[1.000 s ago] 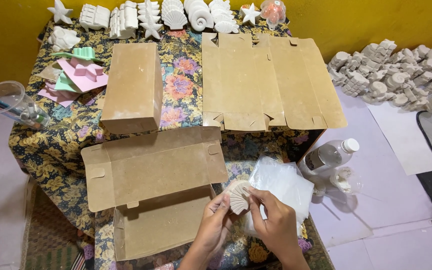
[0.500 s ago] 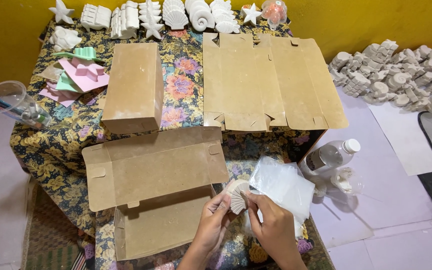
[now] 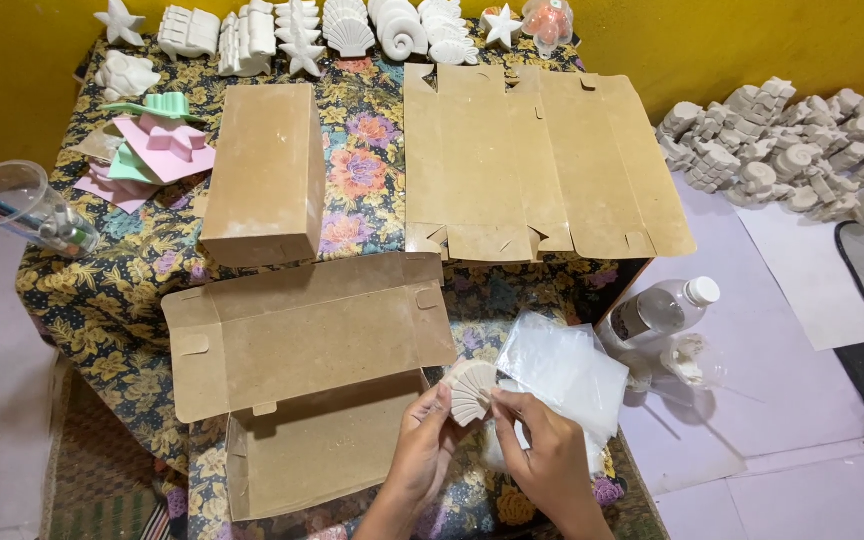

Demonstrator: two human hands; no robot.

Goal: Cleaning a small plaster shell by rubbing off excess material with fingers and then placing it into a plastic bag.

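Note:
My left hand [image 3: 420,452] and my right hand [image 3: 549,463] meet over the near edge of a flower-patterned table [image 3: 102,310]. Between their fingertips is a small white plaster shell [image 3: 471,390], fan-shaped and ribbed. My right hand also pinches the edge of a clear plastic bag [image 3: 564,372] that spreads out to the right of the shell. Just left of my hands lies an open brown cardboard box [image 3: 302,440] with its lid flap [image 3: 302,335] folded back.
A closed brown box [image 3: 264,172] and a flat unfolded one [image 3: 542,160] lie further back. White plaster figures [image 3: 352,28] line the far edge; pastel moulds [image 3: 157,145] sit left. A clear bottle [image 3: 657,312], a plastic cup with brushes [image 3: 22,205] and a heap of plaster pieces [image 3: 802,150] surround the table.
The shell has shifted slightly between my fingers and the bag has moved a little with my right hand. Everything else stays put.

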